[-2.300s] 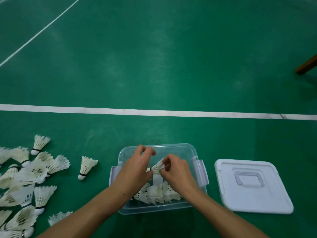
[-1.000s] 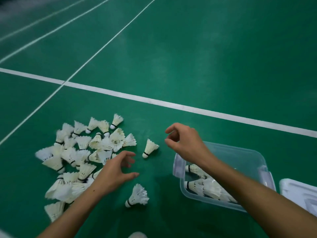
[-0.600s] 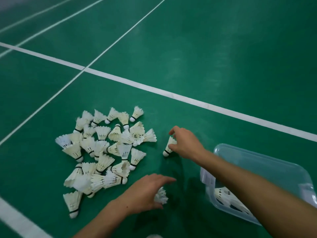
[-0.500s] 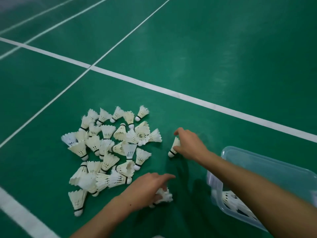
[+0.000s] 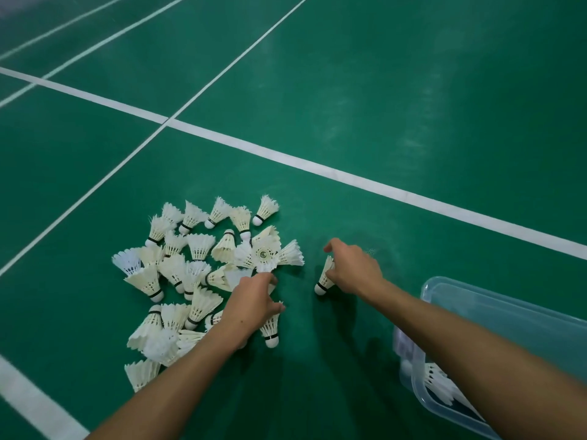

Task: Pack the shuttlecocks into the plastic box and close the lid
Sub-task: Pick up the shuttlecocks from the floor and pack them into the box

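One shuttlecock (image 5: 324,276) pinched under right hand (image 5: 355,269), another (image 5: 270,328) seemingly gripped beneath left hand (image 5: 251,304)

There are no words or numbers to read here. The white lines (image 5: 317,166) on the green floor (image 5: 413,90) are only stripes.

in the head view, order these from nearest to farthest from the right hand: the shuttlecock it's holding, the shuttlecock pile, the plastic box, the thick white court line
1. shuttlecock, gripped by the right hand
2. shuttlecock pile, to its left
3. plastic box and thick white court line: box lower right, line beyond; too close to call
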Demonstrator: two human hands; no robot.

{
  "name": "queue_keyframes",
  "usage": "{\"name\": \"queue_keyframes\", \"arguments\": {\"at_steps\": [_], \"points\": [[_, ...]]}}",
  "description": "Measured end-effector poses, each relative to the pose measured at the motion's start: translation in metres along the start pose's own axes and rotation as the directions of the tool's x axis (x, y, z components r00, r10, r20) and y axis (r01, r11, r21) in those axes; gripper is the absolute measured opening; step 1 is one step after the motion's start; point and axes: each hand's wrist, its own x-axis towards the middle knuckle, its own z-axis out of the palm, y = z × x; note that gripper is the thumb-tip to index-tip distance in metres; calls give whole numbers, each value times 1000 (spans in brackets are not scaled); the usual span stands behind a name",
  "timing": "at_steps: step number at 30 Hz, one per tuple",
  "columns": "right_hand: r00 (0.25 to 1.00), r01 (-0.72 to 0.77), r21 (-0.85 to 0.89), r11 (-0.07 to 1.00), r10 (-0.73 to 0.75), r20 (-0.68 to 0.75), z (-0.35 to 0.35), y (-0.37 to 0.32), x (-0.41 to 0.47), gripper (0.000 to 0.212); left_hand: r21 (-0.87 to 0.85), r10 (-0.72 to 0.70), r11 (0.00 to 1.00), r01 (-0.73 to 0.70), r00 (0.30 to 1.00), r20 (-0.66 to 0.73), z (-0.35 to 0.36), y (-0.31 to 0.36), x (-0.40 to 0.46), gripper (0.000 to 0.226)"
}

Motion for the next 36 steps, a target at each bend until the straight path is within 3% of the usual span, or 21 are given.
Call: {"name": "queue_keyframes", "arguments": {"at_steps": [4,9,15,21,24,28,36], "points": [[999,25,35,999,-23,-43,-8,2,-9,47,90,-88,991,95,993,-76,6,6,8,30],[996,57,94,994,-49,-78,-23,5,-33,47,53,-99,993,107,987,-127,-1,8,-3,33],[973,117,277,954,-54,-225,-61,29,-88,43,-130,146,976,-174,969,-197,-33,66,-43,24],[889,147,448,882,81,-451,-113,102,-167,40,-250,456,817,-520,848,-271,-35,174,-67,27],[854,105,504,857,182,-488,-125,139,-204,41,-261,576,730,-632,774,-264,-20,219,-80,31],[829,38,569,822,292,-477,-117,177,-246,42,-264,661,677,-687,725,-191,12,254,-94,30],[805,-171,503,847,414,-424,-58,225,-255,41,-176,672,719,-672,737,-69,54,254,-94,30]]}}
